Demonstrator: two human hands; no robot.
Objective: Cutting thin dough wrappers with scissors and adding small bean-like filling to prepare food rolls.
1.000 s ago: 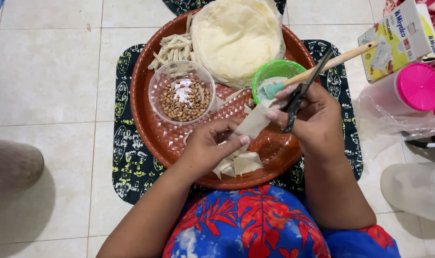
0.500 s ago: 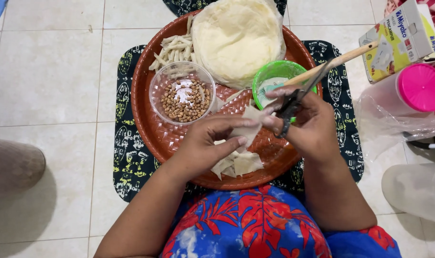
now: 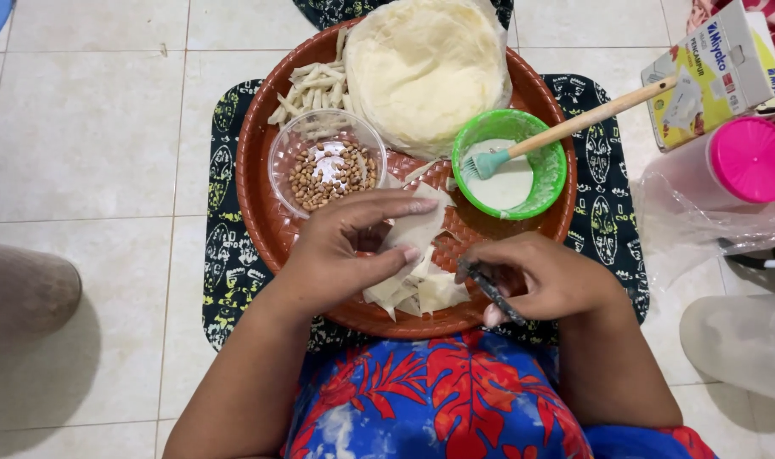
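A round brown woven tray (image 3: 260, 212) lies on a dark patterned mat. My left hand (image 3: 353, 242) pinches a thin pale strip of pastry sheet (image 3: 417, 229) above a small heap of cut sheet pieces (image 3: 421, 293) at the tray's near edge. My right hand (image 3: 549, 276) is lowered to the tray's near right rim and grips dark scissors (image 3: 489, 289), blades pointing toward me. A clear bowl of peanuts (image 3: 328, 174) sits just beyond my left hand.
A stack of round pastry sheets in plastic (image 3: 425, 72), thin rolled sticks (image 3: 311, 89), and a green bowl of white paste (image 3: 510, 166) with a wooden-handled brush (image 3: 574, 123) fill the tray. A carton (image 3: 715, 72), pink-lidded container (image 3: 749, 161) and clear jug (image 3: 744, 340) stand right.
My right hand has dropped with the scissors from above the tray's middle to its near right rim. My left hand keeps the strip, now apart from the scissors.
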